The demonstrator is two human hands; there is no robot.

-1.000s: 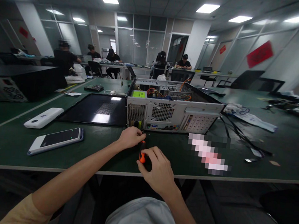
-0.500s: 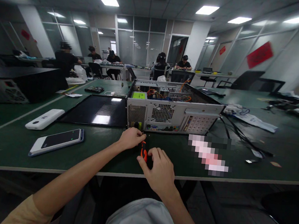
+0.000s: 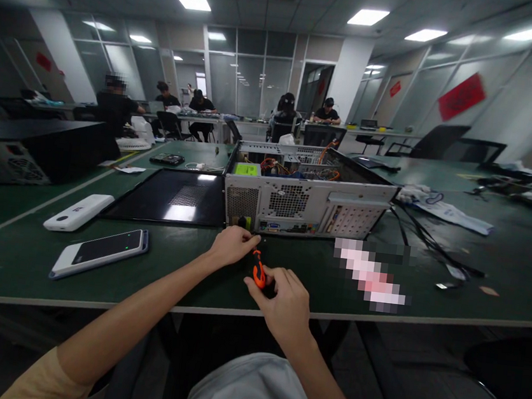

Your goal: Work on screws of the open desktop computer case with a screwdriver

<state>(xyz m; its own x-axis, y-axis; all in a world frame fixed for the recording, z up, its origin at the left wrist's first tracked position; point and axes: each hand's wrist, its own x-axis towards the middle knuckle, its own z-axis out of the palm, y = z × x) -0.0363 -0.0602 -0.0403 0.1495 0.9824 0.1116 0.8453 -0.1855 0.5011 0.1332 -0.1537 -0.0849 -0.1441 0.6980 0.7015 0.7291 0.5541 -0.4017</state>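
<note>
A screwdriver (image 3: 258,270) with an orange and black handle is held just in front of an open computer case (image 3: 294,203), its shaft end pointing toward the case. My left hand (image 3: 233,246) pinches it near the shaft, close to the case's lower edge; the tip is hidden by the fingers. Around the rear end of the handle, the thumb and fingers of my right hand (image 3: 287,299) are closed. The case lies on its side with its back panel facing me, and coloured wires show inside.
A black side panel (image 3: 170,195) lies left of the case. Nearer are a white device (image 3: 79,212) and a power bank with a dark screen (image 3: 101,250). Black cables (image 3: 428,234) and a glove (image 3: 459,216) lie to the right. Another case (image 3: 36,148) stands far left. People sit behind.
The screwdriver's handle has tilted, its rear end moving slightly right and toward me. My right fingers have drawn in on the handle; my left hand stays nearly in place.
</note>
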